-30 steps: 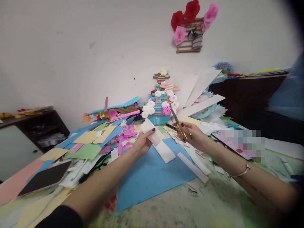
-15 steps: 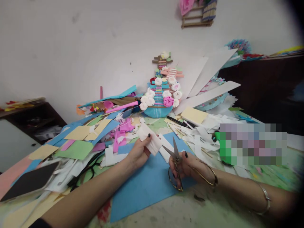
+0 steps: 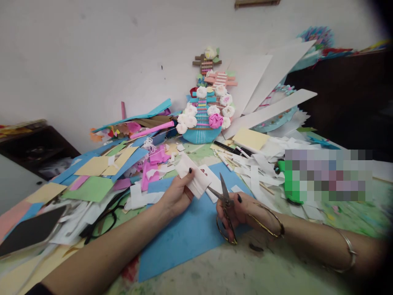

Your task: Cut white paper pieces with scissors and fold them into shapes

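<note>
A folded white strip of paper (image 3: 194,177) is pinched between the thumb and fingers of my left hand (image 3: 178,194). My right hand (image 3: 236,211) grips scissors (image 3: 226,200) by their gold-edged handles. Their blades stand apart and point up and left, with one tip close to the strip's lower right corner. Under both hands lies a blue sheet of paper (image 3: 184,241). Another white piece (image 3: 211,196) rests on that sheet, partly behind the held strip.
A blue lute-shaped paper craft (image 3: 202,133) with paper flowers leans on the wall. White paper strips (image 3: 256,184) and black markers (image 3: 225,146) lie to the right. On the left are coloured papers (image 3: 92,188), black-framed glasses (image 3: 104,221) and a dark tablet-like slab (image 3: 30,231).
The view has tilted down a little, so the surroundings sit higher in the picture. Both hands keep their grips, and the scissors remain spread beside the strip.
</note>
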Motion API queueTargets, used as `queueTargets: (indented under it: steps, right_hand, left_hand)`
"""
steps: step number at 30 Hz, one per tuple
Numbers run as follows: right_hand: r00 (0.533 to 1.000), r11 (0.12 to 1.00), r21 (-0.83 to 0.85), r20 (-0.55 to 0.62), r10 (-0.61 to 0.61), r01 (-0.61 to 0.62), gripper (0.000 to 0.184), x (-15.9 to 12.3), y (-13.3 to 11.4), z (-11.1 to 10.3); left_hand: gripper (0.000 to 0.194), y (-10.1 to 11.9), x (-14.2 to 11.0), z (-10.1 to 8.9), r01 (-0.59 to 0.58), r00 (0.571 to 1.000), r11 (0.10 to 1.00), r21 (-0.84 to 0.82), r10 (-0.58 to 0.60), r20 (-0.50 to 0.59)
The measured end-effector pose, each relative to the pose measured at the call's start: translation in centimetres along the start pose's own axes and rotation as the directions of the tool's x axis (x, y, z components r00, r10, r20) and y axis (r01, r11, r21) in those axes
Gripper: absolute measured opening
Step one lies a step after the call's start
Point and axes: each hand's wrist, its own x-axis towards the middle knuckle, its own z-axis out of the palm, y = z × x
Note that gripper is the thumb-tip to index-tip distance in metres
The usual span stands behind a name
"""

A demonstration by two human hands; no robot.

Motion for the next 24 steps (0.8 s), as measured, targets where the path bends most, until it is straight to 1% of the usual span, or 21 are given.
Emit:
queueTargets:
  steps: [3,6,8,11,18,24]
  right_hand:
    - [0.999,0.999,-0.012,-0.024,-0.038,0.037,0.057,-0.1,-0.1,0.2]
    - [0.996,0.996,-0.044,-0.048,-0.076,0.074,0.055,-0.1,-0.2,0.4]
    - [0.994,0.994,-0.072,-0.054,-0.09,0.086,0.054,-0.2,-0.2,0.4]
    - [0.992,0.989,-0.1,-0.052,-0.116,0.11,0.054,-0.2,-0.1,0.4]
    - [0.985,0.981,-0.119,-0.056,-0.162,0.155,0.053,-0.1,0.2,0.3]
    - [0.979,0.979,-0.106,-0.083,-0.185,0.176,0.052,-0.2,0.0,0.5]
  left_hand:
    - [0.007,-0.2,-0.4,0.0,0.012,1.0,1.0,0.018,-0.013,0.027]
    - [0.005,-0.4,-0.8,0.0,0.016,0.995,0.999,0.033,-0.019,0.093]
    - [0.009,-0.5,-1.1,-0.1,0.017,0.99,0.999,0.046,-0.023,0.139]
    - [0.022,-0.6,-1.4,-0.1,0.024,0.981,0.998,0.064,-0.036,0.189]
    - [0.028,-0.9,-1.8,0.1,0.028,0.981,0.997,0.069,-0.041,0.191]
    - [0.028,-0.9,-1.8,0.1,0.02,0.968,0.997,0.074,-0.037,0.248]
